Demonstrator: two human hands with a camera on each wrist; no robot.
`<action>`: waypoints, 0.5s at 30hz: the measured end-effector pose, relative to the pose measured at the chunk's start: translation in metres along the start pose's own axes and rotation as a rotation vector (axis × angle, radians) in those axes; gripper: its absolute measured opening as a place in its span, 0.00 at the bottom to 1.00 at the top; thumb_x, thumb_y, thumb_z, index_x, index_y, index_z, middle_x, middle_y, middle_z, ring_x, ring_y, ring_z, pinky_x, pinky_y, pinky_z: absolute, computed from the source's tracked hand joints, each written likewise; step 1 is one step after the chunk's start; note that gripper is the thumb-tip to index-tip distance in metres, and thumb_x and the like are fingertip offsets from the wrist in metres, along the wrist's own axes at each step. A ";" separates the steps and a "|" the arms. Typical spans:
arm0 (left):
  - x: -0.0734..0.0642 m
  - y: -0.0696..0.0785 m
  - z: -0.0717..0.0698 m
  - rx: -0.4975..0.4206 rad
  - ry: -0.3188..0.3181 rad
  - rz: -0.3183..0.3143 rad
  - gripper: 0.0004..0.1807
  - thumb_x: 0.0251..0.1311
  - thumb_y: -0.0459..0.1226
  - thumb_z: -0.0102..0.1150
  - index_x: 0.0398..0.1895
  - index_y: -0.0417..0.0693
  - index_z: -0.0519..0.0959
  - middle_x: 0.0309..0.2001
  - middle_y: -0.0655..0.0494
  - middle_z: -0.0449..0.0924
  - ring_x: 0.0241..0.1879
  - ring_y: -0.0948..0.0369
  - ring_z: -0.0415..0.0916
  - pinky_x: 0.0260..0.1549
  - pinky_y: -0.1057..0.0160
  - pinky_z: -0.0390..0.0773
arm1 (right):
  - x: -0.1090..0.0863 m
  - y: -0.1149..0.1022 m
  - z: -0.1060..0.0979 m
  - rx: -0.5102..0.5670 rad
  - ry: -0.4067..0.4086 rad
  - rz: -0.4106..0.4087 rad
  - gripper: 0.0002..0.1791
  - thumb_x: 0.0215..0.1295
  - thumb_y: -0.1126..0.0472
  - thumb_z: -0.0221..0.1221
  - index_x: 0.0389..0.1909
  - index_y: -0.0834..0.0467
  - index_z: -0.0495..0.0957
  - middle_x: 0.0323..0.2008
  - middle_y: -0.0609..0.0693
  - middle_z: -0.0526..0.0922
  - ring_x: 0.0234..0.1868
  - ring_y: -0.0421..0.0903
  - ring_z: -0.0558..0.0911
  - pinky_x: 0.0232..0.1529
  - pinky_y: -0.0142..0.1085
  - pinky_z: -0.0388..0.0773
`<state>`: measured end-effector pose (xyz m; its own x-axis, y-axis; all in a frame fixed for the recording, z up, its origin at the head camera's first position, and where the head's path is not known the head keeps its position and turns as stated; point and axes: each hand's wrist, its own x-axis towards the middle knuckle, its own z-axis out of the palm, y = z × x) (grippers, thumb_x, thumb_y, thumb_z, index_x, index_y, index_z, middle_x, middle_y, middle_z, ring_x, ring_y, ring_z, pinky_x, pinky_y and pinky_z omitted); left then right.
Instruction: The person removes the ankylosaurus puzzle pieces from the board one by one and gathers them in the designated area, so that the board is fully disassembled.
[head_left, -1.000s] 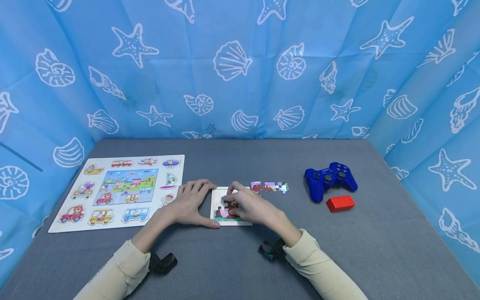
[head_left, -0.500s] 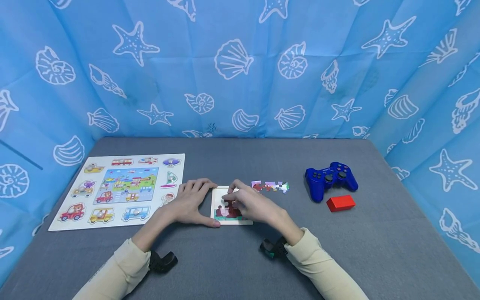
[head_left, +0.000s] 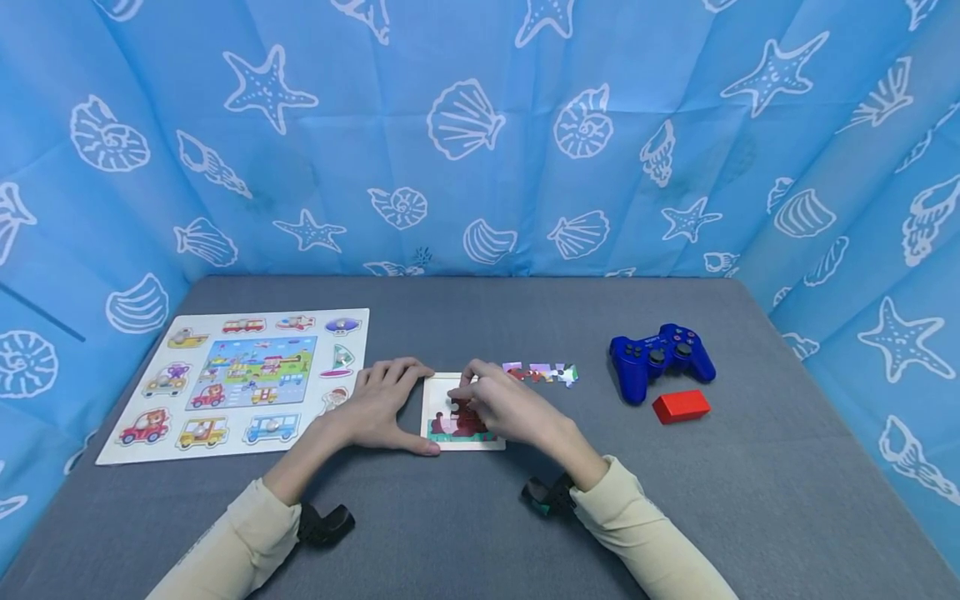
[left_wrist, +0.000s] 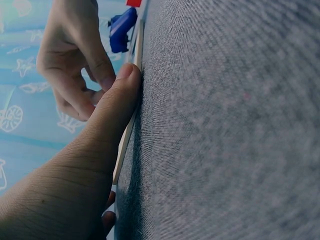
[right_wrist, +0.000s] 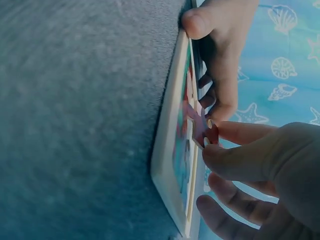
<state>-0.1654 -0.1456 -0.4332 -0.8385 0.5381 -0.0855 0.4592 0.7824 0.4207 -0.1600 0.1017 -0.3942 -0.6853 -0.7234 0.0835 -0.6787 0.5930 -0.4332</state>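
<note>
A small square puzzle tray [head_left: 491,446] with a pale wooden rim lies mid-table, with a brown and green picture partly laid in its lower half. My left hand [head_left: 382,408] is spread along its left side, thumb at the near left corner and index fingertip near the far left corner. My right hand [head_left: 510,404] is over the tray's right part. In the right wrist view, its thumb and index finger pinch a reddish-brown puzzle piece [right_wrist: 201,127], tilted up over the tray. The right hand hides part of the tray in the head view.
Several loose puzzle pieces [head_left: 551,373] lie just beyond the tray to the right. Further right are a blue game controller [head_left: 660,358] and a red block [head_left: 681,407]. A large vehicle peg puzzle board [head_left: 172,442] lies at left, close to the left hand.
My right hand has shifted slightly to the right over the tray, showing more of the brown picture. My left hand stays at the tray's left side.
</note>
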 end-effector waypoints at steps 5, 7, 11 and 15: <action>-0.001 0.000 0.000 0.000 -0.001 -0.002 0.58 0.43 0.73 0.69 0.76 0.59 0.62 0.76 0.49 0.58 0.72 0.43 0.55 0.64 0.36 0.57 | 0.000 0.000 0.003 -0.003 0.019 -0.017 0.20 0.68 0.77 0.54 0.52 0.59 0.87 0.44 0.53 0.80 0.38 0.43 0.75 0.38 0.29 0.74; -0.001 0.000 -0.001 0.001 0.001 0.001 0.58 0.43 0.73 0.69 0.76 0.58 0.62 0.76 0.49 0.58 0.72 0.42 0.56 0.64 0.36 0.57 | 0.001 0.001 0.004 0.000 0.027 -0.027 0.19 0.69 0.77 0.54 0.52 0.59 0.87 0.44 0.53 0.80 0.38 0.42 0.75 0.37 0.28 0.74; -0.001 0.000 -0.001 0.001 -0.001 -0.001 0.58 0.43 0.73 0.69 0.76 0.58 0.62 0.76 0.48 0.58 0.72 0.42 0.56 0.64 0.36 0.57 | 0.001 0.002 0.005 0.005 0.047 -0.034 0.15 0.71 0.73 0.57 0.51 0.60 0.87 0.43 0.53 0.80 0.35 0.40 0.74 0.35 0.26 0.72; -0.001 0.001 0.000 -0.001 -0.003 -0.002 0.58 0.43 0.73 0.69 0.76 0.58 0.62 0.76 0.49 0.58 0.72 0.43 0.55 0.64 0.36 0.57 | 0.001 0.002 0.005 0.016 0.050 -0.031 0.13 0.71 0.72 0.58 0.51 0.61 0.87 0.43 0.54 0.80 0.34 0.39 0.73 0.33 0.25 0.71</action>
<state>-0.1648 -0.1455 -0.4327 -0.8388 0.5371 -0.0888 0.4571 0.7835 0.4210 -0.1608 0.1005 -0.3998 -0.6768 -0.7225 0.1412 -0.6956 0.5650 -0.4437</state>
